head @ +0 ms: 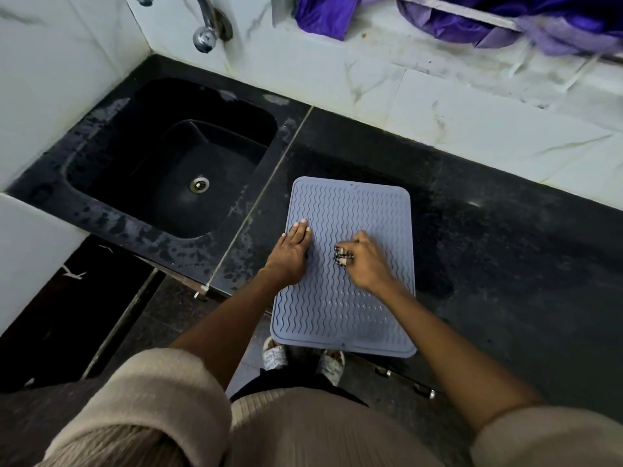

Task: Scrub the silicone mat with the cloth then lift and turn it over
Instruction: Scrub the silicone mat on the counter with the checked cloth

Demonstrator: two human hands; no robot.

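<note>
silicone mat (pixel 344 274) under both hands, cloth (pixel 342 257) gripped

Home kitchen, black sink (pixel 101 183) in dark counter (pixel 488 251), tap (pixel 206 35), marble-tiled wall (pixel 438 106)

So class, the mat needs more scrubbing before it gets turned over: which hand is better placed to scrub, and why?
The right hand: its fingers already grip the small cloth at the silicone mat's middle. The left hand lies flat near the mat's left edge, steadying it.
</note>
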